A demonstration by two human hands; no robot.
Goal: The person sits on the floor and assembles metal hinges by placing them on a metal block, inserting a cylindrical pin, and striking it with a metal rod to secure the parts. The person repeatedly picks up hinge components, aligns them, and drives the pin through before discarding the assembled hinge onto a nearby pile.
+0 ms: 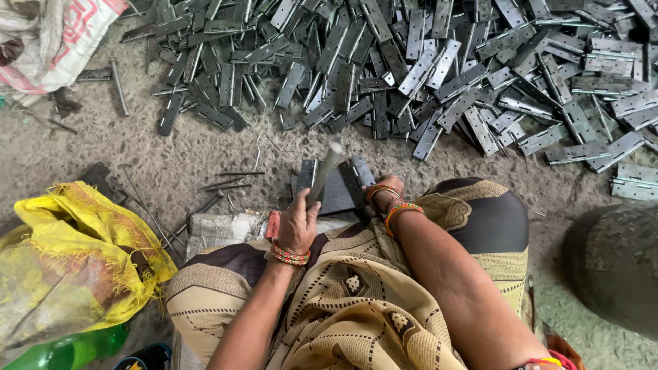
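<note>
My left hand (pixel 296 226) is closed around a grey metal rod (pixel 325 168) that points up and away from me, above a dark flat metal block (pixel 336 195) on the floor. My right hand (pixel 385 195), with beaded bangles at the wrist, rests at the block's right edge, next to a grey hinge (pixel 361 171) lying on the block; the fingers are hidden, so I cannot tell whether they hold it. A second hinge (pixel 306 175) lies on the block's left side. Patterned cloth covers my lap.
A big heap of grey metal hinges (pixel 439 62) spreads across the far floor. Thin metal pins (pixel 229 181) lie left of the block. A yellow sack (pixel 68 253) and green bottle (pixel 62 349) sit at left, a white sack (pixel 55 34) top left, a grey rounded mass (pixel 613 267) at right.
</note>
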